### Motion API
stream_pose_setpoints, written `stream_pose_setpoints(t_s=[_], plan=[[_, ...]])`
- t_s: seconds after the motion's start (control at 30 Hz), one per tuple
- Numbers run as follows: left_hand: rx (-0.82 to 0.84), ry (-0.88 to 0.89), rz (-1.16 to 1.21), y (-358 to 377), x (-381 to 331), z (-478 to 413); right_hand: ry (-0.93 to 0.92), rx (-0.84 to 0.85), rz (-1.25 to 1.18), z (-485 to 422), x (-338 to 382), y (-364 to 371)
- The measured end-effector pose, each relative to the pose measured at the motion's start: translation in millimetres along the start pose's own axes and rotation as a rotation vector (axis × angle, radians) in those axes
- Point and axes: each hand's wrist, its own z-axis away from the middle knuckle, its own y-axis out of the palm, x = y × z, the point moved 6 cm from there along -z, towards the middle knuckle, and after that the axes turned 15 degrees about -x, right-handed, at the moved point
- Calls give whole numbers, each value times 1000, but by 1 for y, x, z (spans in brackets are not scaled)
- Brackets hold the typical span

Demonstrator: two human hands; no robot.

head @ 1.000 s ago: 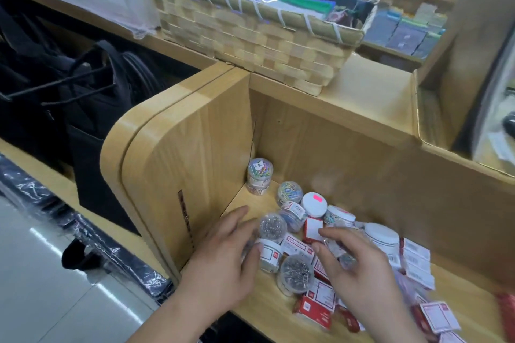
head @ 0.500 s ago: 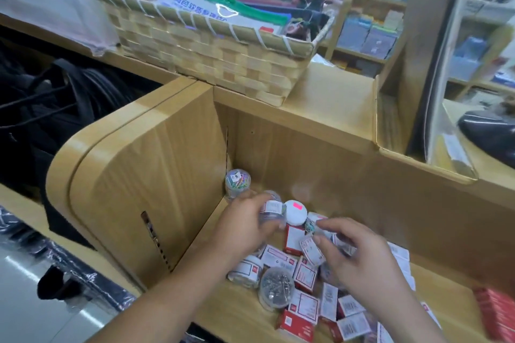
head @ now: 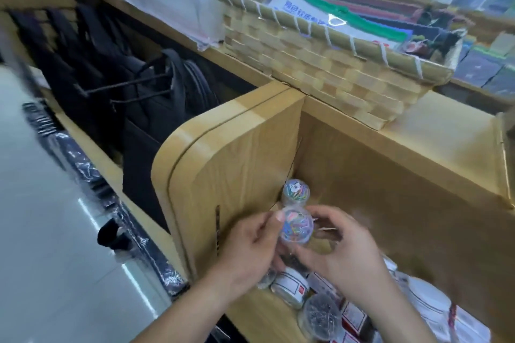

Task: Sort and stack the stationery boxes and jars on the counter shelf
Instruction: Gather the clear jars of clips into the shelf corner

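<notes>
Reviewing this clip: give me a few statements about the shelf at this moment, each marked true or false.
1. The left hand and right hand together hold a clear jar of coloured clips. True.
2. A second jar of coloured clips stands upright in the back corner of the shelf. True.
3. The woven basket sits inside the shelf among the jars. False: it rests on the counter top above.
4. The right hand holds the jar of silver pins. False: that jar lies on the shelf, nearer the camera, and no hand grips it.
</notes>
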Motion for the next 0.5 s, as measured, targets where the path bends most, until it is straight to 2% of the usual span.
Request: stream_pose_setpoints(t_s=[0.07,0.17,0.23,0.4,0.5], plan=[[-50,64,-92,-9,8,-1,112,24,42,-11,-13,11],[-122,302,-402,-22,17,3,244,74,183,-24,-43,34],[-128,382,-480,-25,23,4,316,130,241,-25,-65,51],[-87,385,-479,-19,34,6,367,154,369,-27,-78,71],[-80,340,-493,-17,43,3,396,146,355,-29,-73,74]])
